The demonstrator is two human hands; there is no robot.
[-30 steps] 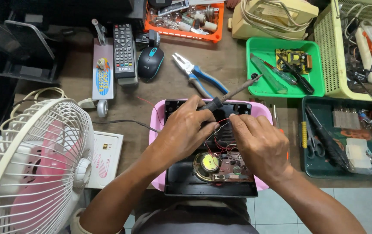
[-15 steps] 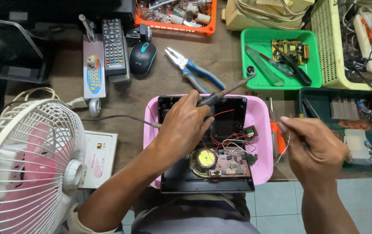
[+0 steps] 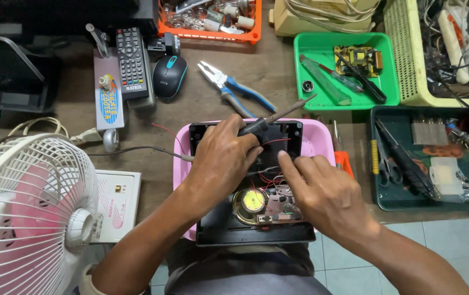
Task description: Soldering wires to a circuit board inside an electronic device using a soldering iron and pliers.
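The left hand (image 3: 224, 157) grips a black-handled soldering iron (image 3: 270, 121); blue-handled pliers (image 3: 236, 87) lie beyond it, while the right hand (image 3: 322, 188), fingers narrowed, covers an opened black radio (image 3: 256, 218).

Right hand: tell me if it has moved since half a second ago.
Yes. The right hand has come back left, off the tray's right edge by the orange-handled tool, onto the open black device in the pink tray.

We see a brown wooden workbench (image 3: 278, 71) carrying a pink tray (image 3: 319, 143), green tray (image 3: 387, 90), pliers (image 3: 234, 87), computer mouse (image 3: 169, 76), remote control (image 3: 131, 63) and white fan (image 3: 27, 213).
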